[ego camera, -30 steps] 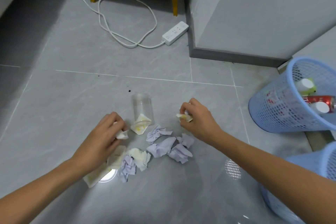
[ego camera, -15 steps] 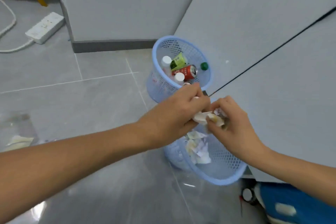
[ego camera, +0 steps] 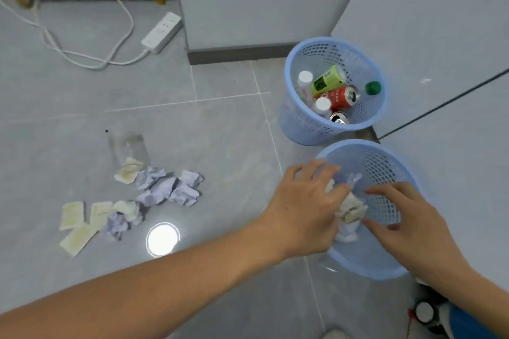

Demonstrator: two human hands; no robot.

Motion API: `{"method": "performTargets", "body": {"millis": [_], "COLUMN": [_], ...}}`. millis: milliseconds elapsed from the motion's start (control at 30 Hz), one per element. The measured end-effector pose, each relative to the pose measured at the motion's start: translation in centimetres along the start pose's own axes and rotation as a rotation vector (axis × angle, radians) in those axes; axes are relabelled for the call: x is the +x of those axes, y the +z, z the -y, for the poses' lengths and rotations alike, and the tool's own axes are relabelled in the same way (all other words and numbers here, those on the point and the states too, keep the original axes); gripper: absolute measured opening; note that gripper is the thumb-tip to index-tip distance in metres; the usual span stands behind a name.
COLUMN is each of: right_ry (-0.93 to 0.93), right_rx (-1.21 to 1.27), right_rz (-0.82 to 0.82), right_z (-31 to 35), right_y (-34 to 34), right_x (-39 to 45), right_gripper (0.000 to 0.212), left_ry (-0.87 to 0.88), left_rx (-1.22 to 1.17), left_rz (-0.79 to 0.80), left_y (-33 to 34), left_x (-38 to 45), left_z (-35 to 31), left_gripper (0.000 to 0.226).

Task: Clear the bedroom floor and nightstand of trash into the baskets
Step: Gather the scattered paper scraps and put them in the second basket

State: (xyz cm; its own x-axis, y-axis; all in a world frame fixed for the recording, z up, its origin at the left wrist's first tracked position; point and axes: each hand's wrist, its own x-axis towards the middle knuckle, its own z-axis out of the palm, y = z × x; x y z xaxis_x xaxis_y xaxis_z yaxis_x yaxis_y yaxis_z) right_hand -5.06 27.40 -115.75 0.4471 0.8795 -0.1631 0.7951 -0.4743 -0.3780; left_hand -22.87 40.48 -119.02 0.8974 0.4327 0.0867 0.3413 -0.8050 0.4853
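Both hands now spread, paper wads (ego camera: 351,209) (just released) over near basket (ego camera: 385,162)

Grey tiled floor (ego camera: 220,132) carries crumpled paper (ego camera: 168,187) and flat wrappers (ego camera: 73,215) at near left, a clear cup (ego camera: 129,146) beside them, a power strip (ego camera: 162,32) far left, two blue baskets (ego camera: 303,129) right.

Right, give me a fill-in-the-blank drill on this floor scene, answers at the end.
1. Both baskets are the colour ____.
2. The red can lies in the ____ basket.
3. The left hand and right hand are over the ____ basket.
4. The crumpled purple papers lie on the ____.

Answers: blue; far; near; floor
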Motion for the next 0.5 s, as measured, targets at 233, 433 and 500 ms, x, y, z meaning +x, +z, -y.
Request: {"method": "performTargets", "body": {"millis": [233, 433, 500], "right_ry": [-0.135, -0.457, -0.534], "right_rx": [0.172, 0.227, 0.19], "right_rz": [0.056, 0.37, 0.449], "right_z": [11.9, 24.9, 28.4], "right_y": [-1.4, 2.2, 4.0], "right_x": [-4.8, -11.3, -13.7], "right_gripper": [0.044, 0.043, 0.043], "left_ry": [-0.474, -0.884, -1.005], "left_rx": [-0.079, -0.038, -0.042], "left_rz": [-0.177, -0.253, -0.295], "left_y": [-8.1, -14.6, -15.5], "left_x": [-14.3, -30.6, -35.7], "left_z": [-0.2, -3.2, -4.2], "left_gripper": [0.047, 0.039, 0.036]}}
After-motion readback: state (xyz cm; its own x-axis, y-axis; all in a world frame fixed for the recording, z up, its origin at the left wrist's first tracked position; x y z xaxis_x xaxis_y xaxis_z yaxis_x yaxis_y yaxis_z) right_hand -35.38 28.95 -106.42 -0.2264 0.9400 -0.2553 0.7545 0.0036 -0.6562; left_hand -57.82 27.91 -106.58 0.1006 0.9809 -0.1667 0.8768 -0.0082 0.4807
